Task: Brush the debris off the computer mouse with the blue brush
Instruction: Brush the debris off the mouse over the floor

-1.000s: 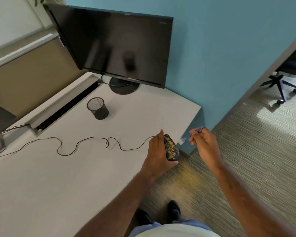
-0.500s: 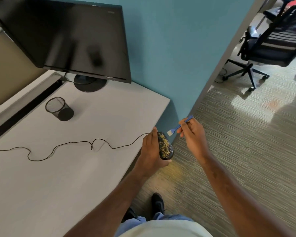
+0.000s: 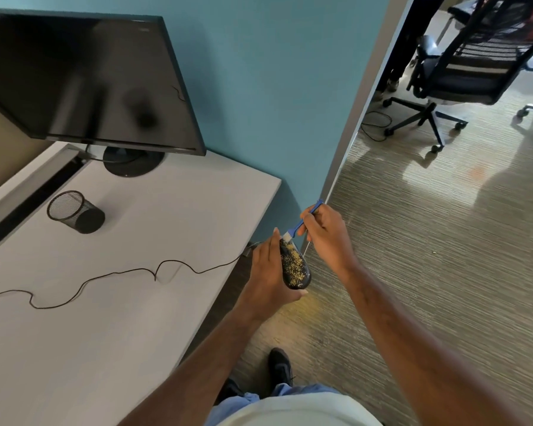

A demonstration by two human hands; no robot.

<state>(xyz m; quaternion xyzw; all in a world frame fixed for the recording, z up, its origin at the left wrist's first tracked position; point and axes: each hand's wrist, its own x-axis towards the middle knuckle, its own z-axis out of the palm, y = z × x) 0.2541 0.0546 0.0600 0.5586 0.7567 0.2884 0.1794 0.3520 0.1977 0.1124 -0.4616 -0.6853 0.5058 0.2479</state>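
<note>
My left hand grips a black computer mouse just past the desk's right edge, over the floor. The mouse's top is speckled with yellowish debris. Its thin black cable trails left across the white desk. My right hand pinches the handle of a small blue brush. The brush's pale bristles touch the far end of the mouse.
A black monitor stands at the back of the desk, with a black mesh cup lying on its side in front of it. A teal wall ends at a doorway; an office chair stands beyond. Yellowish dust lies on the carpet below the mouse.
The brush has come down from beside the mouse until its bristles meet the mouse's far end. The camera has swung to the right, showing more of the doorway and chair.
</note>
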